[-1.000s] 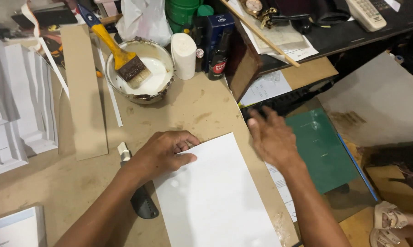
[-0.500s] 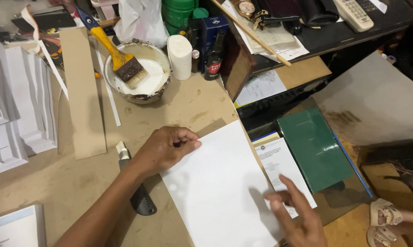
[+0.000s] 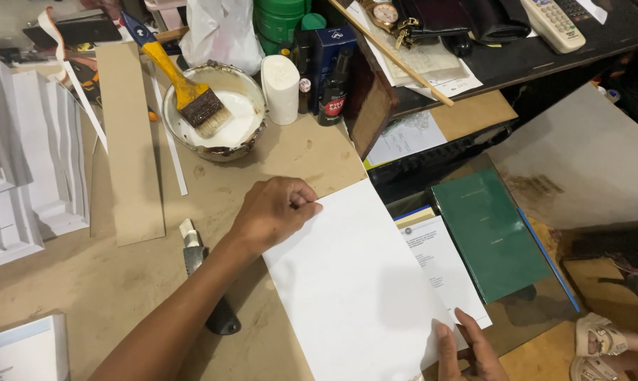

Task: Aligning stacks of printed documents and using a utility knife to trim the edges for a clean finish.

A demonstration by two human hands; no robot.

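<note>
A blank white sheet (image 3: 358, 289) lies tilted on the brown work table (image 3: 79, 282). My left hand (image 3: 273, 212) rests on the sheet's far left corner with its fingers curled, pressing or pinching the edge. My right hand (image 3: 467, 349) sits at the bottom edge of the view, fingertips on the sheet's near right edge. Under that edge lies a printed white page (image 3: 442, 264), beside a green hardcover book (image 3: 488, 236).
A bowl of white paste (image 3: 217, 113) with a yellow-handled brush (image 3: 185, 88) stands at the back. A utility knife (image 3: 202, 275) lies left of my forearm. Cardboard strip (image 3: 125, 141), stacked white folded paper (image 3: 22, 162), bottles (image 3: 322, 67) and a remote (image 3: 555, 25) crowd the far side.
My right hand has moved from the sheet's far right corner down to its near right edge. The sheet has shifted slightly right and toward the table edge. My left hand stayed on the corner.
</note>
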